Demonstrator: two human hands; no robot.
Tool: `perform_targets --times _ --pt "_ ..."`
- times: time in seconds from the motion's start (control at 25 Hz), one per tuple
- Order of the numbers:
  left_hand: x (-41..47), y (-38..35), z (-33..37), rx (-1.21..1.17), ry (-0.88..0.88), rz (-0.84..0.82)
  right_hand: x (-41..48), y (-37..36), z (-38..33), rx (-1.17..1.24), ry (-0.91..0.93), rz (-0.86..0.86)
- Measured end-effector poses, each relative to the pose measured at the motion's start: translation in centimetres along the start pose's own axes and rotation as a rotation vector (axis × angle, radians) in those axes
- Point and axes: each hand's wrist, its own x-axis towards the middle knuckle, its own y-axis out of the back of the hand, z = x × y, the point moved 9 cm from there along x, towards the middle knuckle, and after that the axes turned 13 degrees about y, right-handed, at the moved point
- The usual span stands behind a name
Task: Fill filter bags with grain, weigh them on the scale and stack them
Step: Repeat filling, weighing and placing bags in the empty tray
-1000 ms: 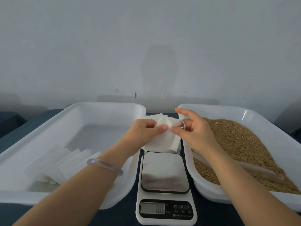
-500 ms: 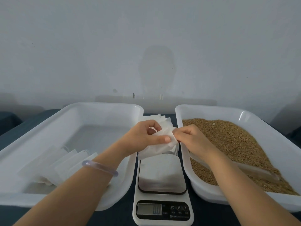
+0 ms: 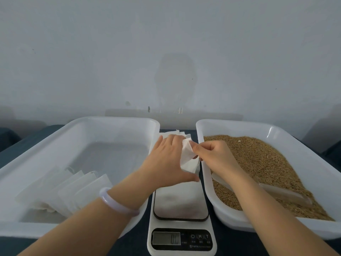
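One empty filter bag [image 3: 188, 159] held over far edge of scale [image 3: 180, 204], display at zero. Top corner pinched by right hand [image 3: 215, 156]; left hand [image 3: 166, 161] fingers straight, pressing bag flat. Step, likely: opening bag mouth. Next: take scoop [image 3: 284, 194], load grain [image 3: 258, 159]; mouth must gape first. Filled bags [image 3: 70, 189] overlapped in left tray [image 3: 110, 121].

Scene lit softly and evenly; source itself not seen. Cool grey-blue cast noted over wall [image 3: 73, 52], with faint darker patch at its centre and dim corners low at both sides. Whites nearly blown out in left tray [image 3: 55, 137]; stacked bags [image 3: 62, 193] barely separated from it. Small glare spot caught on far corner of right tray [image 3: 270, 131]. Pale reflection smeared across scale [image 3: 180, 202] plate. Only soft shadows thrown under forearms [image 3: 83, 224]. Tray rims bowed by wide lens, frame edges stretched. Small print by display left blurred.
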Motion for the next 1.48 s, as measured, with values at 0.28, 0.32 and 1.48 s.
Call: perform_targets --times 0.28,0.32,1.48 --pt "0.8 -0.8 -3.1 -0.601 0.292 -0.288 0.1 0.7 -2.7 0.178 0.247 0.050" --pt "0.5 -0.7 -2.9 -0.792 0.294 -0.381 0.1 1.0 -2.9 0.206 0.283 0.057" --pt "0.1 0.1 -0.9 -0.827 0.096 -0.409 -1.3 -1.3 -4.0 -0.023 0.379 -0.211"
